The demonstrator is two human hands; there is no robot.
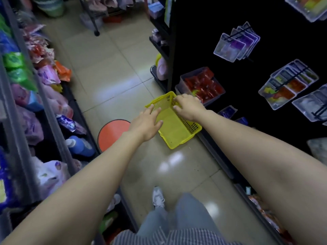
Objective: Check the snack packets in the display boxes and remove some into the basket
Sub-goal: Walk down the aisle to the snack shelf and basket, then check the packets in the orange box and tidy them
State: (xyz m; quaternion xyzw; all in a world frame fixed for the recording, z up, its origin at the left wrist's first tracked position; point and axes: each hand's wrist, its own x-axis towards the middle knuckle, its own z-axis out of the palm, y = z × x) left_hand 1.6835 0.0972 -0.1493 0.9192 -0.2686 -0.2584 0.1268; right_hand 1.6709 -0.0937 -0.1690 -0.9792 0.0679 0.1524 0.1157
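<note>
An empty yellow plastic basket (175, 128) sits on the tiled floor beside the dark right-hand shelving. My left hand (146, 122) hovers at its left rim with the fingers spread and straight, holding nothing. At the far right rim, my right hand (187, 106) has its fingers curled over the edge and its thumb inside the basket. Just beyond it, a clear display box (184, 80) holds red snack packets (203, 85) on the lowest shelf.
A round orange stool (113, 135) stands on the floor left of the basket. Shelves of soft packets (51, 75) and a blue bottle (79, 145) line the left side. Clear packets (237, 43) hang on the dark right panel. My shoe (158, 197) is on the aisle floor.
</note>
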